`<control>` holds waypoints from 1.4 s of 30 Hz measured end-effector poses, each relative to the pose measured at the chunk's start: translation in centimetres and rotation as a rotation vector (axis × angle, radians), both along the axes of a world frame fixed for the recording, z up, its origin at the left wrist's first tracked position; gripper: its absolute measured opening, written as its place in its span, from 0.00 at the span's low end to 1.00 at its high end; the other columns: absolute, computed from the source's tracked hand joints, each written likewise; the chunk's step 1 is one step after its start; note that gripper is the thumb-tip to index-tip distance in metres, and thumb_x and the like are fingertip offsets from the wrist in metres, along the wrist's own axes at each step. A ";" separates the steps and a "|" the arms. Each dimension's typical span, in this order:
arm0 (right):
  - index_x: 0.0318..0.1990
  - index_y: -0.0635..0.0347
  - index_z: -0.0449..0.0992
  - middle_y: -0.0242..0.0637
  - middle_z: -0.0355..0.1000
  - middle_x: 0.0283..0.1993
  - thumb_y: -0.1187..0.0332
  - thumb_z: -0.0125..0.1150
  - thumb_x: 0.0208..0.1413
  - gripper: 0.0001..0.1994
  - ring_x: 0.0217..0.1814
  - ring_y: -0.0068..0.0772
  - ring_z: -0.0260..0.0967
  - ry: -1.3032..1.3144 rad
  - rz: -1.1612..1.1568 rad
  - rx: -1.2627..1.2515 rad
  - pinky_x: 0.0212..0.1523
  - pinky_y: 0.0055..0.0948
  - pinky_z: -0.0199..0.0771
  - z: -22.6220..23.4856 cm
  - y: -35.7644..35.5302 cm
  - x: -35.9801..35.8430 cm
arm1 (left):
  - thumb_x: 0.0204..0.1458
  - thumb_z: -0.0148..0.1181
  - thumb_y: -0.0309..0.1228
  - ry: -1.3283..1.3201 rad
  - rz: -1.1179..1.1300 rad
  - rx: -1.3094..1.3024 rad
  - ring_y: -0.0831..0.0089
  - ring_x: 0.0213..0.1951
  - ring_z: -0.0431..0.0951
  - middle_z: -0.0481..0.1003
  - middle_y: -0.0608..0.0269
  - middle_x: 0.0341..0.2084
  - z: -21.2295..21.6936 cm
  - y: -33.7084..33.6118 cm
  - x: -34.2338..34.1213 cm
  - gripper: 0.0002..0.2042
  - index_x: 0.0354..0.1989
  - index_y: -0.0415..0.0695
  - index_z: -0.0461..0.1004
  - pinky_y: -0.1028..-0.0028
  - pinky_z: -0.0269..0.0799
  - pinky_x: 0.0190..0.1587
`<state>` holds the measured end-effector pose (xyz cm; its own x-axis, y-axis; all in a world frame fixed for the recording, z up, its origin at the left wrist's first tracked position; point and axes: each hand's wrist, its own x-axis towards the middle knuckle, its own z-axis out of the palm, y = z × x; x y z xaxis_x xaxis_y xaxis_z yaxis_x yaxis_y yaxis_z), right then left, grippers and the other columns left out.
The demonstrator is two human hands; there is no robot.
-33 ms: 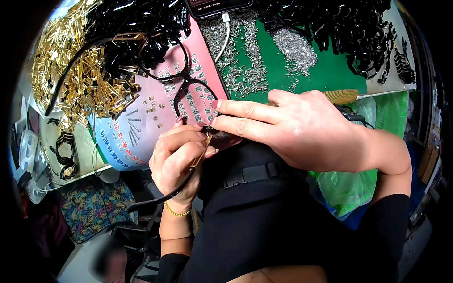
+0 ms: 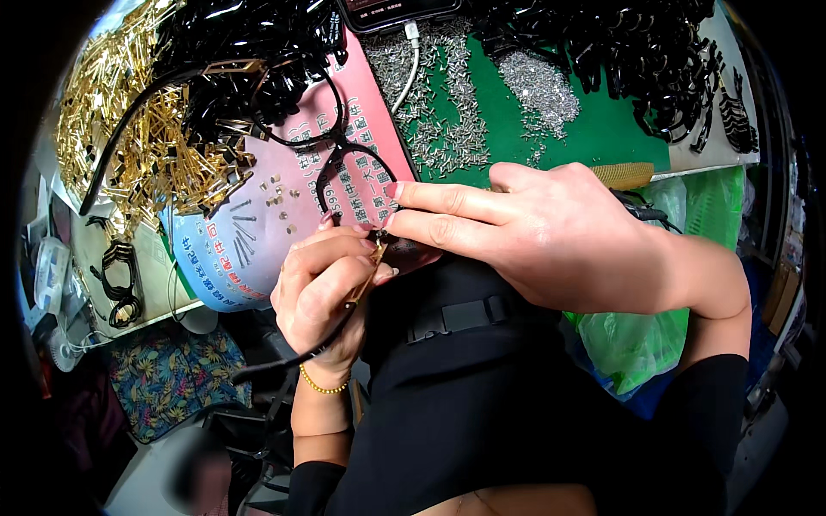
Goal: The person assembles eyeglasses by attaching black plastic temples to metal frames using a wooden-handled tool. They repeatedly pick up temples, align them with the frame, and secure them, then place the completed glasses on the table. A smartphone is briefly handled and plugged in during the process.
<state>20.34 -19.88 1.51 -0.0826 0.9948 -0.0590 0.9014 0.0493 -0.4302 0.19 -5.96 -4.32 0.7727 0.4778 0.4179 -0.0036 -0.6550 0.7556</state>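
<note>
A black eyeglass frame (image 2: pixel 340 140) slants from the upper left toward me, its far side joined to a black temple with a gold section (image 2: pixel 129 120). At its near corner my left hand (image 2: pixel 314 288) is closed in a pinch on a second black-and-gold temple (image 2: pixel 323 342), whose tip points back past my wrist. My right hand (image 2: pixel 559 232) has two fingers stretched out to the same corner, gripping the frame's edge; its thumb is hidden. The joint between temple and frame lies between both hands' fingertips, too small to make out.
Gold metal parts (image 2: pixel 112 103) and glossy black pieces (image 2: pixel 249 95) are heaped at the far left. Silver screws (image 2: pixel 538 90) lie on a green mat (image 2: pixel 499 129). Several loose screws (image 2: pixel 243 232) rest on the printed sheet (image 2: pixel 185 249). A phone (image 2: pixel 400 13) with a white cable stands at the back.
</note>
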 end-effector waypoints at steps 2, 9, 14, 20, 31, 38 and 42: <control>0.62 0.43 0.73 0.24 0.70 0.65 0.76 0.64 0.44 0.32 0.28 0.31 0.69 0.027 0.008 -0.009 0.17 0.22 0.69 0.0 0.0 0.2 | 0.38 0.74 0.19 0.036 0.016 0.018 0.59 0.36 0.82 0.79 0.59 0.32 0.2 -0.1 0.1 0.17 0.36 0.44 0.74 0.61 0.79 0.46; 0.61 0.43 0.73 0.23 0.69 0.66 0.78 0.64 0.43 0.33 0.29 0.30 0.69 0.076 -0.006 -0.063 0.18 0.22 0.71 0.5 0.2 0.5 | 0.42 0.69 0.17 0.107 0.015 0.200 0.63 0.34 0.82 0.78 0.61 0.30 0.7 -0.4 0.3 0.14 0.37 0.43 0.75 0.57 0.80 0.47; 0.61 0.44 0.74 0.23 0.70 0.65 0.77 0.64 0.43 0.32 0.29 0.29 0.69 0.072 0.001 -0.076 0.20 0.22 0.73 0.4 0.3 0.5 | 0.37 0.68 0.13 0.155 0.082 0.107 0.62 0.32 0.81 0.77 0.58 0.28 1.3 -0.8 1.0 0.15 0.34 0.41 0.76 0.61 0.81 0.43; 0.59 0.46 0.76 0.26 0.72 0.62 0.77 0.63 0.43 0.30 0.30 0.31 0.72 0.141 -0.004 -0.045 0.23 0.27 0.76 0.2 0.5 0.9 | 0.37 0.68 0.13 0.151 0.054 -0.112 0.61 0.31 0.80 0.76 0.60 0.27 1.5 0.2 1.2 0.15 0.33 0.42 0.74 0.66 0.75 0.32; 0.45 0.51 0.75 0.28 0.71 0.42 0.66 0.61 0.50 0.14 0.28 0.31 0.73 -0.177 0.093 0.197 0.19 0.26 0.73 -0.6 1.0 0.6 | 0.40 0.74 0.18 0.021 -0.048 0.112 0.66 0.34 0.81 0.75 0.61 0.33 -0.4 0.8 0.0 0.16 0.36 0.45 0.76 0.58 0.81 0.47; 0.44 0.53 0.77 0.28 0.74 0.44 0.66 0.62 0.50 0.13 0.28 0.28 0.72 -0.251 0.034 0.340 0.18 0.23 0.72 -1.5 0.9 -0.4 | 0.40 0.76 0.18 -0.001 -0.010 0.017 0.67 0.38 0.80 0.72 0.60 0.40 -0.8 0.5 0.1 0.14 0.35 0.43 0.79 0.60 0.77 0.54; 0.50 0.51 0.77 0.31 0.75 0.51 0.61 0.69 0.52 0.18 0.39 0.34 0.77 0.092 -0.145 0.139 0.35 0.28 0.79 1.6 0.9 0.0 | 0.47 0.71 0.22 -0.137 -0.001 0.139 0.57 0.45 0.80 0.75 0.55 0.41 2.0 1.3 -0.8 0.15 0.42 0.46 0.75 0.51 0.74 0.59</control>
<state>20.34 -19.02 3.16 0.0629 0.9948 0.0807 0.8606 -0.0131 -0.5091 -0.63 -4.63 -2.32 0.7050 0.4074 0.5806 -0.1010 -0.7526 0.6507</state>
